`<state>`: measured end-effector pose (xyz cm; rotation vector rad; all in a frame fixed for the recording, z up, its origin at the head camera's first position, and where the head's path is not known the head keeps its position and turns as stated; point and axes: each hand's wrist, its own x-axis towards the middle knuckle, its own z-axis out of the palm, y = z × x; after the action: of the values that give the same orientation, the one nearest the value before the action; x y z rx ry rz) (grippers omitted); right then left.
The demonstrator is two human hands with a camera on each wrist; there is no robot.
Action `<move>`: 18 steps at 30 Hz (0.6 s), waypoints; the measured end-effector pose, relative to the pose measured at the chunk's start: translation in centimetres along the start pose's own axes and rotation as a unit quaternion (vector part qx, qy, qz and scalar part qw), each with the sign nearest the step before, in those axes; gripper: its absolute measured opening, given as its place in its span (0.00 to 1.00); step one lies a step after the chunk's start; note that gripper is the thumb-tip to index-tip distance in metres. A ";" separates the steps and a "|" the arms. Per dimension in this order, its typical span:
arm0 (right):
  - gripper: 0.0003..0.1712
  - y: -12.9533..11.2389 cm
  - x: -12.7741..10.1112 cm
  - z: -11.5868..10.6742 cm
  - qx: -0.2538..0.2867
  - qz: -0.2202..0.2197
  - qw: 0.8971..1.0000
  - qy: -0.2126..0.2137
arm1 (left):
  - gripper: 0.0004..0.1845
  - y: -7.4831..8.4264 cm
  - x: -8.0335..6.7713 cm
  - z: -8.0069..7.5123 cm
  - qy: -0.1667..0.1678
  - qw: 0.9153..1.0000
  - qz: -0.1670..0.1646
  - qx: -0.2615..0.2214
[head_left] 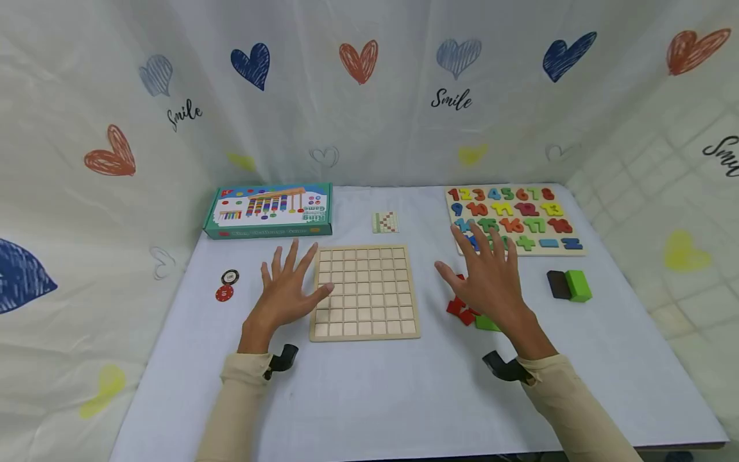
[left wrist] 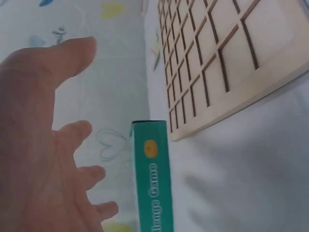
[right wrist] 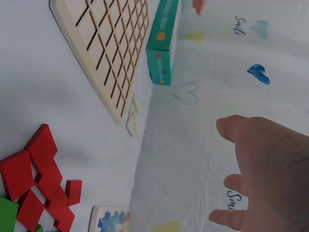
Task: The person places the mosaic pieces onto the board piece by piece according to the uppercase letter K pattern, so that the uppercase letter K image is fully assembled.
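Observation:
A wooden grid board (head_left: 365, 292) lies flat at the table's middle; it also shows as the grid board (left wrist: 227, 58) and the grid board (right wrist: 104, 48). My left hand (head_left: 287, 292) hovers just left of it with fingers spread, holding nothing, the thumb near the board's left edge. My right hand (head_left: 487, 276) is spread open above a pile of red pieces (head_left: 460, 307) and a green piece (head_left: 487, 323). The right wrist view shows those red pieces (right wrist: 41, 186) lying loose below the open right hand (right wrist: 265, 179). The left hand (left wrist: 41, 145) fills the left of its wrist view.
A teal game box (head_left: 269, 210) sits at the back left, a number puzzle board (head_left: 514, 219) at the back right. A small card (head_left: 385, 222) lies behind the grid. Two round chips (head_left: 227, 285) lie at the left. A green block and a dark block (head_left: 569, 285) stand at the right.

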<state>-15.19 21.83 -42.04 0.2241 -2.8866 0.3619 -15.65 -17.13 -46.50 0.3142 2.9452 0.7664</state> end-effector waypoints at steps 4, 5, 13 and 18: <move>0.49 0.4 -0.6 0.4 -0.003 -0.001 1.000 0.007 | 0.50 -0.8 -0.4 1.4 -0.036 0.999 -0.022 -0.021; 0.49 0.5 -0.6 0.4 -0.003 -0.002 1.000 0.007 | 0.49 -1.0 -0.4 1.6 -0.043 0.998 -0.030 -0.022; 0.50 1.5 -0.6 0.5 -0.004 0.013 1.000 -0.015 | 0.40 -2.1 -0.2 2.7 -0.093 0.992 -0.080 -0.019; 0.49 2.4 -0.7 0.5 -0.005 0.025 0.999 -0.031 | 0.38 -2.2 -0.1 2.8 -0.109 0.990 -0.089 -0.015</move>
<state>-15.05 24.11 -43.19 0.1658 -2.9589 0.3549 -15.57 -17.70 -50.06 0.1222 2.7090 0.7041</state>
